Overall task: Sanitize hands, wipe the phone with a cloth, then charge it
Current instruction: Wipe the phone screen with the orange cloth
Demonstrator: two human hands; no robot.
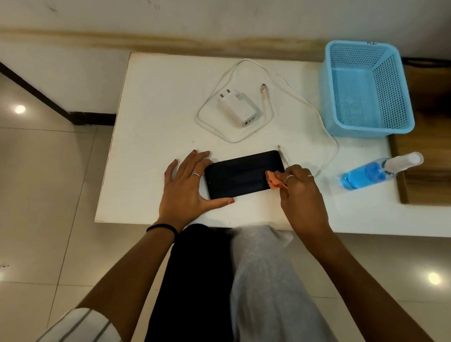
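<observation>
Nearest the camera: person's lap, one leg in black, the other under grey cloth, both forearms reaching forward over the near edge of the white surface [145, 154].

Phone [241, 174]: lies flat, landscape, dark screen up, close to the near edge of the surface.

Left hand [186, 188]: released, fingers spread, palm down on the surface. Thumb runs along the phone's near edge, fingers touch its left end. Ring on one finger, dark band at the wrist.

Right hand [300, 190]: clenched around a bunched orange cloth [274, 180], pressing it onto the right end of the phone's screen.

Right of that hand: sanitizer bottle [376, 172], blue liquid, clear cap, lying on its side near the right edge of the surface.

Farther back, centre: white charger adapter [238, 106] lying flat, prongs pointing away. White cable [321, 124] loops loosely around it; one plug end rests just beside the adapter, the other just beyond the phone's far right corner. Not plugged into the phone.

Far right: light blue perforated basket [397, 88], upright, near the wall.
</observation>
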